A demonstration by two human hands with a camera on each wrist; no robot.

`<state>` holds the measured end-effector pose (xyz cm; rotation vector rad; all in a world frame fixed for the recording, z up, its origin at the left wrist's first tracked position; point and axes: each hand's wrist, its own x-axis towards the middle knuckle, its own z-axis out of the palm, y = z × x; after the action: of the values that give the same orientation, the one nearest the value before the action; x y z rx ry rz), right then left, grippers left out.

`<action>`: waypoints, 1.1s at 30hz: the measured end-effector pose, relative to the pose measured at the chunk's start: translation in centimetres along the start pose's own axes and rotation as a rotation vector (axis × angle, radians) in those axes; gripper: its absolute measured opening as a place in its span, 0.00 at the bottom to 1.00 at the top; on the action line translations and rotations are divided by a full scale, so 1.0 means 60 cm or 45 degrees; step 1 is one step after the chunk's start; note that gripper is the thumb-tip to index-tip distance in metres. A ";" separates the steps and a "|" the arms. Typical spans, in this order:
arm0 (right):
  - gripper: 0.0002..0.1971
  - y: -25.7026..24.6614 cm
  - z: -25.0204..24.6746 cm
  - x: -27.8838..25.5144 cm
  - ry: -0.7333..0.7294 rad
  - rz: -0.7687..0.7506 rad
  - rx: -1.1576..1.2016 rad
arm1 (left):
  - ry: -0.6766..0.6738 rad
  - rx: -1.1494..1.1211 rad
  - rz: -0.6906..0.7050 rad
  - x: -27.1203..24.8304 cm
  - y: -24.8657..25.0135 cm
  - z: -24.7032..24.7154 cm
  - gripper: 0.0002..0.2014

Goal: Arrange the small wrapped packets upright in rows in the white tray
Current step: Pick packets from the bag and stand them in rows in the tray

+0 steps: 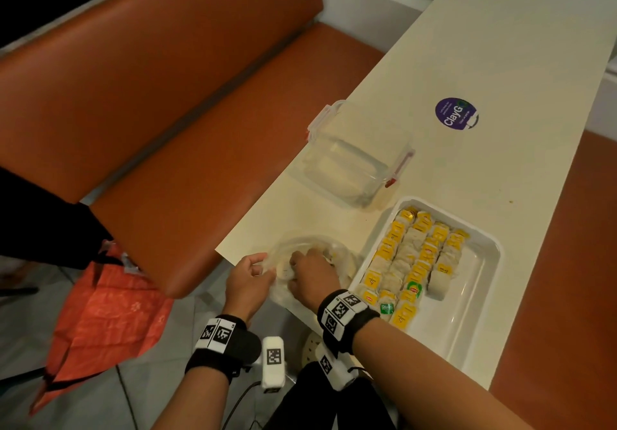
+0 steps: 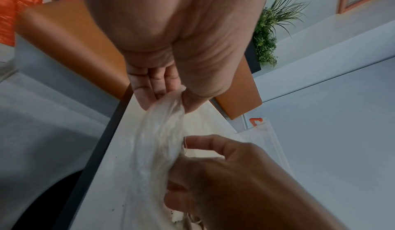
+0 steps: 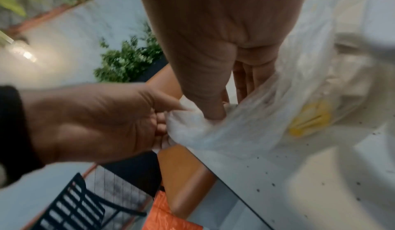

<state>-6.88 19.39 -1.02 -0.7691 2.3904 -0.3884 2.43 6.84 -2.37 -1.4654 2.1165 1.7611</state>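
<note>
A white tray (image 1: 480,262) on the cream table holds several rows of small yellow and beige wrapped packets (image 1: 412,256) standing upright. Left of the tray lies a clear plastic bag (image 1: 320,252) with more packets inside; one yellow packet (image 3: 310,118) shows through it. My left hand (image 1: 248,272) pinches the bag's edge (image 2: 162,115) between thumb and fingers at the table's corner. My right hand (image 1: 312,272) grips the bag (image 3: 192,125) right beside it, thumb pressed on the bunched plastic.
A clear lidded container (image 1: 354,152) with red clips stands behind the bag. A purple round sticker (image 1: 456,114) is on the table (image 1: 500,46). An orange bench (image 1: 167,112) runs along the left, with an orange bag (image 1: 103,309) on the floor.
</note>
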 end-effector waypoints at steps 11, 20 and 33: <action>0.08 -0.004 -0.025 -0.002 0.051 0.001 0.110 | 0.118 0.122 0.068 -0.007 0.002 -0.014 0.17; 0.07 0.003 -0.091 -0.042 0.207 -0.137 0.418 | -0.043 -0.439 0.014 -0.063 0.090 0.005 0.10; 0.28 0.081 -0.133 -0.031 0.270 0.008 0.198 | -0.151 -0.112 -0.197 -0.020 0.080 0.077 0.07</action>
<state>-12.65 25.08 3.93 -0.6781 2.5199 -0.6742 -2.41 10.77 0.26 -1.4602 1.8390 1.8551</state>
